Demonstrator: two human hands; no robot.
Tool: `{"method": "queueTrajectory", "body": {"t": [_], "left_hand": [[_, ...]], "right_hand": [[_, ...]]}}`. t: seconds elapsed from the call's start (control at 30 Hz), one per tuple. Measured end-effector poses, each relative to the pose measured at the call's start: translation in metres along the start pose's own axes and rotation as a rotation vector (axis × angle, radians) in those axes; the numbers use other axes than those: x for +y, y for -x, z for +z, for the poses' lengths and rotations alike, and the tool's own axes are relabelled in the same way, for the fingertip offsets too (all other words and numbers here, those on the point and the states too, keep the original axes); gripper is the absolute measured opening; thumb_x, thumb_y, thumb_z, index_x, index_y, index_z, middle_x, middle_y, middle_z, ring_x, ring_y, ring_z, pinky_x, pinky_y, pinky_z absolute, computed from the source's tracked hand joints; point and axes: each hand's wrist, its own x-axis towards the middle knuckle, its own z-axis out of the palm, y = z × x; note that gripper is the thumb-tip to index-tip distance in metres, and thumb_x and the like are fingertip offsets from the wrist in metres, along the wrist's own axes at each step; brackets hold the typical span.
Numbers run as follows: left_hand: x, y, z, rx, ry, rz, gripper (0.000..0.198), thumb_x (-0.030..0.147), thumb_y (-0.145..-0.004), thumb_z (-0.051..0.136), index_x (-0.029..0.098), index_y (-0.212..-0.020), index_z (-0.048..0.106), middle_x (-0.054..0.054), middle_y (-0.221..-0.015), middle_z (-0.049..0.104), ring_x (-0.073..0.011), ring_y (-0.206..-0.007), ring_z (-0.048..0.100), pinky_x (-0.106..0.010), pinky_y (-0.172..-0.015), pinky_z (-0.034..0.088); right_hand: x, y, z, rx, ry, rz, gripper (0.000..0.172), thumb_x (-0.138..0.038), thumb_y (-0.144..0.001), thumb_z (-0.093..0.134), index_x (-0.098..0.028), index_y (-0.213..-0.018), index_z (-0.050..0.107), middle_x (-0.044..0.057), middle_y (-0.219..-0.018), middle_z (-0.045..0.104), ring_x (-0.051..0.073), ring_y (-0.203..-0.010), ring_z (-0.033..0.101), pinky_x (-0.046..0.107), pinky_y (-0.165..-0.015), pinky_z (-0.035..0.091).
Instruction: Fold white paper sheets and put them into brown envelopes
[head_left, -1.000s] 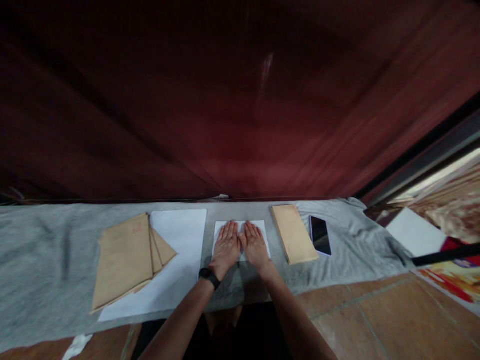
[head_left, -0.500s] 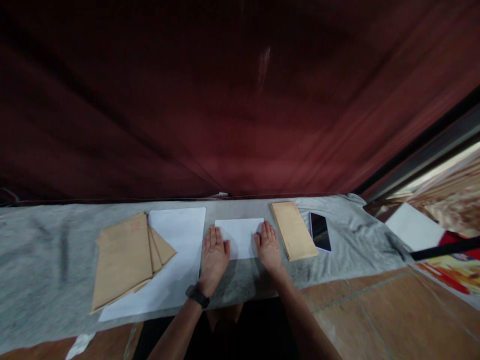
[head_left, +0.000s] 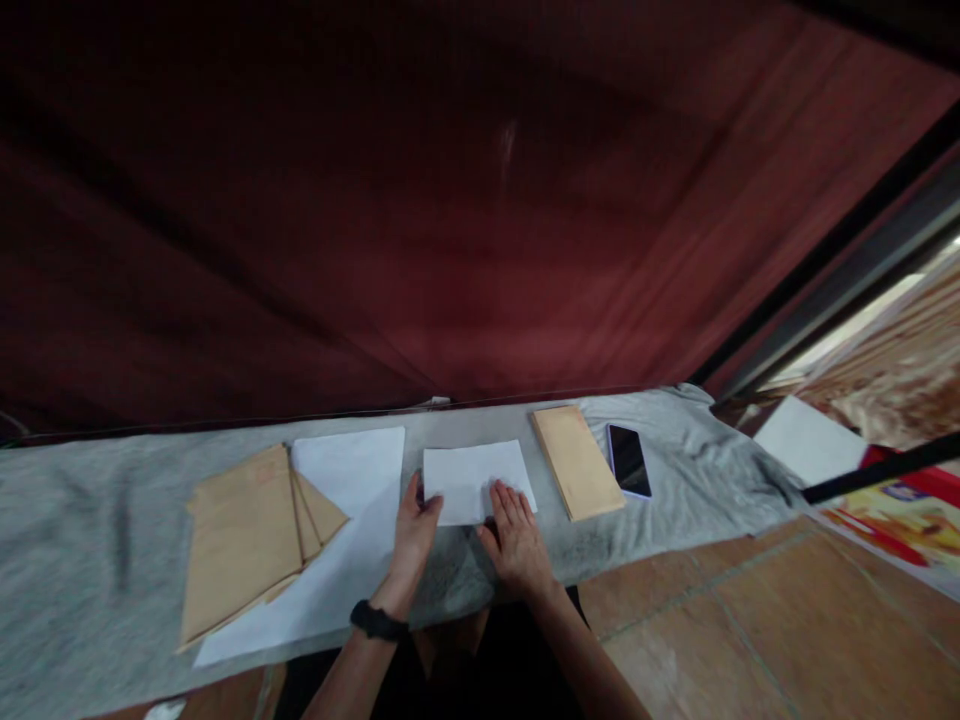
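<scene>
A folded white paper (head_left: 474,476) lies on the grey cloth (head_left: 90,540) in front of me. My left hand (head_left: 414,535), with a black watch on the wrist, touches the paper's left edge with its thumb and fingers. My right hand (head_left: 516,540) lies flat with its fingers spread, the fingertips on the paper's near edge. Neither hand holds anything lifted.
Left of the paper lie a large white sheet (head_left: 341,520) and a stack of brown envelopes (head_left: 244,535). To the right are another brown envelope pile (head_left: 576,460) and a dark phone (head_left: 628,460). A red curtain (head_left: 450,220) hangs behind. Brown floor tiles (head_left: 750,640) lie at the right.
Both hands lay flat on top of the paper, slid apart to its sides, and now rest at its left and near edges. The view has shifted slightly.
</scene>
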Motion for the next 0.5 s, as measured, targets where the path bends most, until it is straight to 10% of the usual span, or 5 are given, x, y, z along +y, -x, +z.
{"method": "queueTrajectory", "body": {"t": [0.3,0.5], "left_hand": [[0.033,0.02,0.002,0.0,0.223,-0.052,0.057,0.04,-0.092,0.055,0.024,-0.145,0.047,-0.009,-0.138,0.063,-0.026,-0.122,0.063,-0.04,-0.098,0.055],[0.034,0.021,0.004,-0.118,0.432,-0.384,0.053,0.053,-0.097,0.05,0.019,-0.137,0.051,-0.016,-0.122,0.07,-0.0251,-0.104,0.073,-0.04,-0.085,0.061]], "right_hand": [[-0.026,-0.021,-0.032,0.085,-0.155,0.168,0.054,-0.016,-0.098,0.038,-0.021,-0.151,0.045,0.008,-0.152,0.051,0.022,-0.14,0.048,0.043,-0.119,0.038],[-0.035,-0.049,-0.062,0.319,-0.782,0.438,0.05,-0.041,-0.105,0.029,-0.021,-0.143,0.055,0.007,-0.135,0.067,0.021,-0.125,0.062,0.036,-0.105,0.051]]}}
